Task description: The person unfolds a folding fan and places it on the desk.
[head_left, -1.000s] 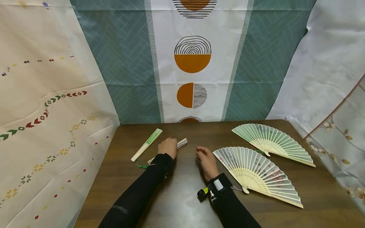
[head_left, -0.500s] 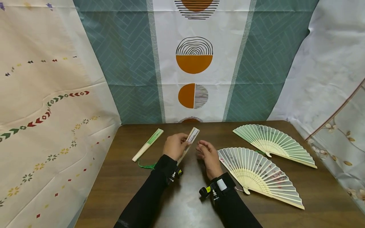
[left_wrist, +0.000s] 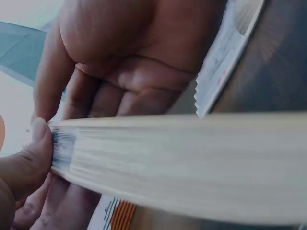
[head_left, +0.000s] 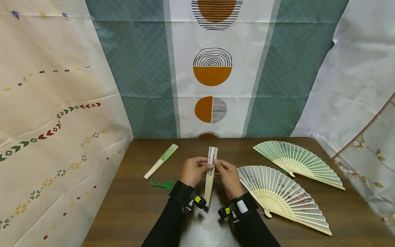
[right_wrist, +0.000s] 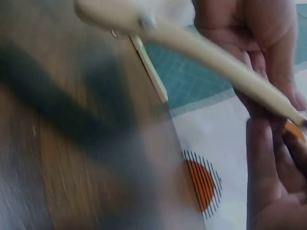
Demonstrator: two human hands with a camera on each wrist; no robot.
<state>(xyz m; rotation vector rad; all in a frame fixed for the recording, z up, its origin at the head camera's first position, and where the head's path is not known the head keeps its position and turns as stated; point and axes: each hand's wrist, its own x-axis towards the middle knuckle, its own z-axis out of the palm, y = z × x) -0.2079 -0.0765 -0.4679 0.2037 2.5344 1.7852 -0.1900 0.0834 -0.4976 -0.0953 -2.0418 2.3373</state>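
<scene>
A folded hand fan point(head_left: 210, 176) with pale ribs and a white printed leaf stands between both hands above the table. My left hand point(head_left: 192, 171) pinches its upper part from the left, thumb point(left_wrist: 34, 143) on the rib edges. From the other side my right hand point(head_left: 229, 176) pinches the same part with thumb and fingers. The fan's pivot end point(right_wrist: 147, 20) hangs toward me in the right wrist view. Left of the hands lies a folded green fan point(head_left: 161, 161) with a green tassel point(head_left: 165, 185).
An open white fan point(head_left: 285, 199) with a floral print lies just right of my right hand. Behind it lies an open green fan point(head_left: 300, 164). The brown wooden table point(head_left: 123, 212) ends at hanging cloths point(head_left: 148, 68).
My left hand has raised the folded white fan from the table and brought it rightward, turned nearly upright. My right hand has come to the fan and now pinches it too.
</scene>
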